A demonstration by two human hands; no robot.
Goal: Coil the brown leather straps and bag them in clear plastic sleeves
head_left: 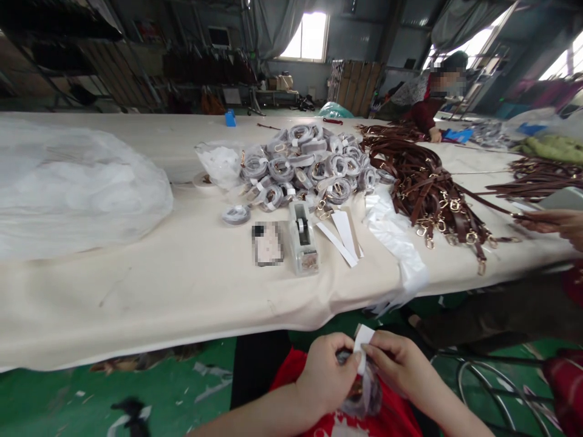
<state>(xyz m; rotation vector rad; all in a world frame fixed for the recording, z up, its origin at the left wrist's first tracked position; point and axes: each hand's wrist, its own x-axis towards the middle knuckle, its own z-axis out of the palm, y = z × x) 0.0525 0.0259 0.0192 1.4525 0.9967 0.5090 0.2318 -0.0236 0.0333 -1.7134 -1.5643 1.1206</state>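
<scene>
Over my lap, my left hand [328,371] is closed round a coiled strap [364,397] in greyish clear wrapping, its thumb pressed on a white paper strip [363,341]. The fingers of my right hand [398,363] pinch that strip from the other side, where it lies against the coil. Part of the coil is hidden behind my fingers. On the table ahead stand a tape dispenser [302,240] and several loose white paper strips [345,233]. A single wrapped coil [235,214] lies left of them.
Behind the dispenser is a heap of wrapped coils [314,161]. Brown straps with metal clasps [426,188] pile up on the right. White plastic sheeting [396,243] hangs over the table edge. A large plastic bag [77,188] lies left. A co-worker's hand [553,223] holds a strap at the right.
</scene>
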